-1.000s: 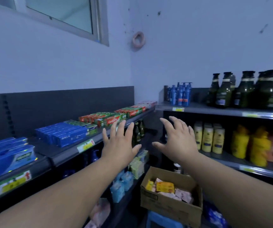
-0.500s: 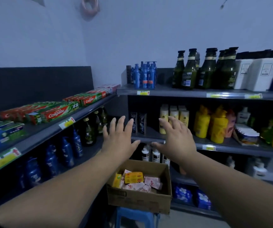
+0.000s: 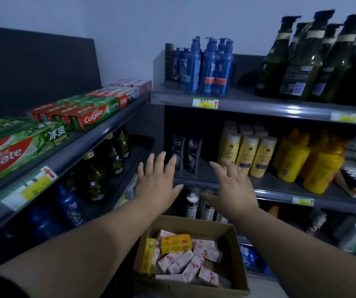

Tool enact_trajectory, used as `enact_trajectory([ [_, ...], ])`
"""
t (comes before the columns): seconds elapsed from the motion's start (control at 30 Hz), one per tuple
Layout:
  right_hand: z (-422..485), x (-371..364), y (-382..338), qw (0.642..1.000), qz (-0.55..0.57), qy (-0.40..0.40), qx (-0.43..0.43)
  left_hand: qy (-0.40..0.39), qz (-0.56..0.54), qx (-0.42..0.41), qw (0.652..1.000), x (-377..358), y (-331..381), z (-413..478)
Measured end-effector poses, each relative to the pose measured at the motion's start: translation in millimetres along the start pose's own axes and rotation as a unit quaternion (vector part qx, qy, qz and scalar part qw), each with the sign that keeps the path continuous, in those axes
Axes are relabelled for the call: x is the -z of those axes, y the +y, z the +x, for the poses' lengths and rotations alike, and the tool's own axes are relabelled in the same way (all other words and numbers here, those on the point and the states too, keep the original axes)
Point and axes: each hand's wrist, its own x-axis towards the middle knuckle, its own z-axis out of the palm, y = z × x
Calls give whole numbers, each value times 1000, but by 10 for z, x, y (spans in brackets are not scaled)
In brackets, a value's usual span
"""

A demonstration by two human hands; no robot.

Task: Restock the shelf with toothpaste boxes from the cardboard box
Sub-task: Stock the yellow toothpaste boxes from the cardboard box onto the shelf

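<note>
Cardboard box (image 3: 234, 252) nearest, low and open, heaped with small pink and yellow cartons (image 3: 184, 263); toothpaste probably, print too blurred to confirm. Above it, left hand (image 3: 157, 187) and right hand (image 3: 234, 189) spread flat, fingers straight, gripping nothing. Further off, upper left shelf (image 3: 99, 134) lined with Colgate boxes (image 3: 91, 118); gaps hard to judge. Nothing in transit, heap looking full, so bulk of restocking seemingly left.
</note>
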Motion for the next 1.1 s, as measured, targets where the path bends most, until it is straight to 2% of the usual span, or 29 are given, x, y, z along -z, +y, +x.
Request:
enact_trajectory([
  [0.23, 477, -814, 43, 999, 6, -52, 3, -49, -9, -8, 999, -777, -263, 456],
  [0.37, 587, -1430, 137, 994, 13, -109, 7, -82, -25, 12, 996, -1326, -383, 506],
  [0.6, 427, -2663, 536, 978, 11, -206, 6, -173, -5, 56, 983, -2632, -518, 206],
  [0.73, 165, -3335, 748, 963, 16, -269, -10, -165, -19, 64, 984, -3380, -498, -86],
  [0.8, 78, -3619, 825, 956, 22, -292, -9, -186, -22, 68, 980, -3700, -507, -222],
  [0.93, 99, -4132, 898, 947, 50, -318, 8, -244, -33, 80, 966, -4082, -472, -308],
  [1.1, 289, -4678, 912, 937, 72, -340, 30, -230, -46, 104, 967, -4384, -575, -210],
])
